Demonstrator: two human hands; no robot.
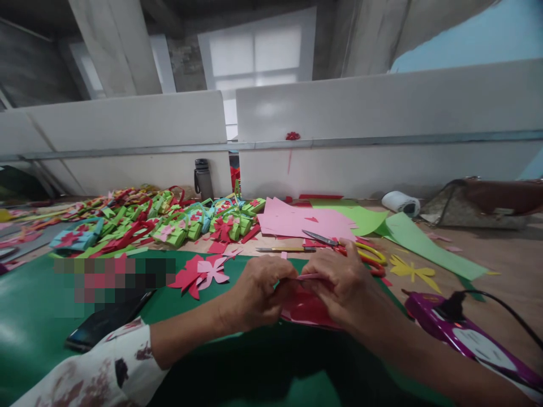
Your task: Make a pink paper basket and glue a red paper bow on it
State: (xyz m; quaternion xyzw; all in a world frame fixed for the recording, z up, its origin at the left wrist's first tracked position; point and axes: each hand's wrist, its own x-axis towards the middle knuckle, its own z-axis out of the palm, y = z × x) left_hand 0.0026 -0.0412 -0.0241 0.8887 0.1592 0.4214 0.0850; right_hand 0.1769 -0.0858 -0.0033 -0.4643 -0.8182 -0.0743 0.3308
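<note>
My left hand (266, 291) and my right hand (341, 282) meet over the green mat (199, 345), with fingers pinched. Between them runs a thin pink strip (313, 276), gripped at both ends. Directly below it is a glossy red craft piece (307, 308), partly covered by my fingers; whether it joins the strip I cannot tell. Just beyond my right hand lie scissors (368, 252) with red and yellow handles and a craft knife (284, 249). Pink and red cut-out shapes (212, 271) rest to the left of my left hand.
Small green and blue handled baskets (186, 223) pile up at the back left, near a grey bottle (203, 180). Pink sheets (301, 217) and green sheets (432, 246) lie behind. At right are a purple power strip (470, 339), its cord, and a handbag (483, 203). A phone (108, 319) lies left.
</note>
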